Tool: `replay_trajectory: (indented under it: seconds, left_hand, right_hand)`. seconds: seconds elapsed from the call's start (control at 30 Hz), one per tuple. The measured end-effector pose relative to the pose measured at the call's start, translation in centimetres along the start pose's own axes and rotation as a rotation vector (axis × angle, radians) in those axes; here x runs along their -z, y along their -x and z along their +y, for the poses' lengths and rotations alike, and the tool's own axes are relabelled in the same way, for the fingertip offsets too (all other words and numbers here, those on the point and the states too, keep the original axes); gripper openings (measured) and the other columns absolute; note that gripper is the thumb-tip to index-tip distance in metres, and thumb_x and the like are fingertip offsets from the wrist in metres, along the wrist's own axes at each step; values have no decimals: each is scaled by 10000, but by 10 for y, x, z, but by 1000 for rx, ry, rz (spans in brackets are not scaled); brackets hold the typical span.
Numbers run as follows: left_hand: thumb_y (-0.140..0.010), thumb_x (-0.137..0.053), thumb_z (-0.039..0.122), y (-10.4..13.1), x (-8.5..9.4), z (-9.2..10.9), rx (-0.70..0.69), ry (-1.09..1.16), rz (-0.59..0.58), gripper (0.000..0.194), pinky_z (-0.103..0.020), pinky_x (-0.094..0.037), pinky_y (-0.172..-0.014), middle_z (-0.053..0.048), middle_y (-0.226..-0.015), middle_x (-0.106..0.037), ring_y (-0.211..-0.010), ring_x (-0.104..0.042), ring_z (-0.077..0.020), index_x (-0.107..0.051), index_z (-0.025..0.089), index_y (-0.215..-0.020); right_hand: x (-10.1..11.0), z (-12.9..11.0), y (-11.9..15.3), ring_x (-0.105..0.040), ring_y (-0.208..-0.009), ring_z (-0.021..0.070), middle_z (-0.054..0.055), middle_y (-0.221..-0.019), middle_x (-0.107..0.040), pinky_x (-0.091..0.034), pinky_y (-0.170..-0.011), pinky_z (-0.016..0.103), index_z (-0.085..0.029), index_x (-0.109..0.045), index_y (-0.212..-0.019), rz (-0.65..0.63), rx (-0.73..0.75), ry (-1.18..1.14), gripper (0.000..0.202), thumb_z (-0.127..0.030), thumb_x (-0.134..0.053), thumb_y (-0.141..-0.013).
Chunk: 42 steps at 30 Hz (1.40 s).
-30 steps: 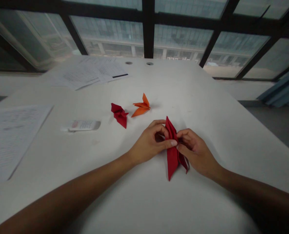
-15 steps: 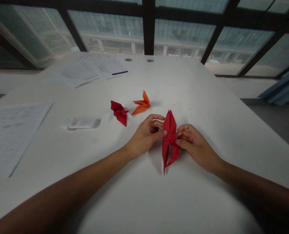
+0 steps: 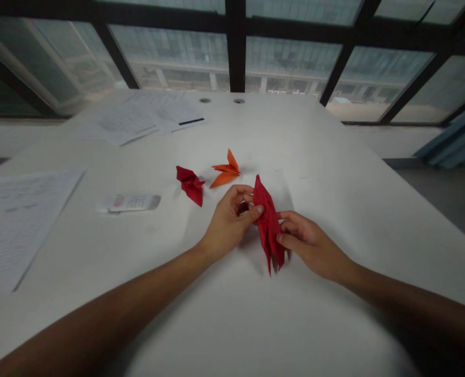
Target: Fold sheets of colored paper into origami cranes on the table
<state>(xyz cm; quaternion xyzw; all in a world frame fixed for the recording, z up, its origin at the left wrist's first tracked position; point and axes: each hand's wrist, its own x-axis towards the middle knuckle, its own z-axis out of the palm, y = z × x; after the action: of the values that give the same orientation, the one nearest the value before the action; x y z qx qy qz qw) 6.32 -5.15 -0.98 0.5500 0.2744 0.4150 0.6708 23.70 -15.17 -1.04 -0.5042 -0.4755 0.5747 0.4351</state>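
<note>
A long red folded paper point(image 3: 268, 220) is held between both hands above the white table, its single tip pointing away and its split points toward me. My left hand point(image 3: 232, 220) pinches its left edge, thumb on top and fingers behind. On the right edge, lower down, my right hand point(image 3: 308, 241) grips it between thumb and fingers. Beyond my left hand lie a small dark red folded paper point(image 3: 191, 184) and an orange folded paper point(image 3: 226, 170) with pointed wings.
A white packet point(image 3: 132, 203) with a red mark lies on the white table point(image 3: 232, 324) at the left. Printed sheets point(image 3: 24, 220) cover the left edge, and more papers point(image 3: 138, 118) lie at the back left, before the windows.
The red paper has tilted, its far tip now leaning left and its near points closer together. My right hand has shifted slightly left and down along it.
</note>
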Motion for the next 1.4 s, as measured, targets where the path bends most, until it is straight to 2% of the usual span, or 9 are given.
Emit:
replay_trajectory:
  seconds: [0.13, 0.27, 0.37, 0.5, 0.63, 0.73, 0.83, 1.1, 1.4]
  left_hand:
    - [-801, -793, 209, -3, 4, -3, 7, 55, 25, 338, -250, -556, -686, 14, -897, -654, -760, -636, -119, -550, 208, -1036]
    - [-817, -785, 206, -6, 8, -8, 3, 82, 47, 305, -258, -568, -698, 8, -933, -656, -768, -646, -119, -571, 213, -1035]
    - [-822, -786, 219, -8, 9, -9, -4, 79, 65, 293, -250, -558, -666, 10, -921, -655, -743, -645, -119, -577, 221, -1027]
    - [-840, -774, 233, -6, 10, -8, -24, 56, 60, 258, -271, -567, -690, 3, -944, -662, -745, -652, -124, -583, 223, -1014]
    - [-842, -770, 232, -5, 9, -7, -38, 39, 63, 241, -281, -575, -713, -2, -987, -676, -778, -658, -130, -588, 226, -999]
    - [-833, -776, 230, -5, 8, -6, -46, 41, 76, 253, -273, -571, -702, -5, -998, -677, -789, -657, -132, -590, 225, -1003]
    - [-816, -788, 224, -6, 9, -5, -48, 58, 101, 264, -254, -557, -688, 3, -950, -665, -754, -642, -116, -596, 214, -995]
    - [-763, -808, 185, -13, 13, -4, -63, 173, 233, 288, -229, -536, -681, 27, -919, -643, -760, -634, -97, -597, 208, -958]
    - [-781, -792, 151, -17, 21, -2, -129, 208, 300, 256, -242, -526, -712, 28, -926, -654, -767, -629, -90, -602, 209, -943]
  right_hand:
    - [2, 2, -1, -668, -681, 145, -30, -792, -678, -524, -660, 301, -232, -520, -1205, 13, 16, -38, 327, -231, -656, -908]
    - [3, 0, -3, -590, -568, 112, -64, -770, -645, -467, -538, 255, -263, -485, -1175, 102, 21, -82, 367, -251, -690, -871]
    - [3, -1, -5, -523, -535, 87, -73, -756, -611, -406, -503, 234, -255, -519, -1015, 166, 54, -43, 208, -212, -656, -864]
    - [3, -3, -4, -506, -587, 99, -53, -689, -560, -408, -559, 253, -214, -589, -902, 126, 53, 99, 23, -232, -599, -914]
    - [1, -4, 1, -540, -638, 122, -18, -789, -623, -443, -588, 274, -218, -600, -990, 93, 41, 147, 203, -397, -668, -921]
    - [-1, -3, 4, -565, -690, 134, -5, -854, -652, -461, -620, 278, -224, -585, -979, 105, 51, 202, 218, -336, -733, -865]
    - [0, -2, 3, -543, -635, 121, -35, -748, -607, -437, -596, 269, -222, -586, -918, 123, 53, 235, 92, -259, -666, -893]
    - [8, 2, -5, -534, -539, 111, -47, -647, -597, -415, -544, 270, -205, -618, -877, 223, 48, 99, 224, -411, -703, -893]
    - [13, 4, -10, -613, -636, 136, -14, -705, -665, -455, -657, 304, -188, -694, -855, 281, 18, -15, 227, -392, -786, -814]
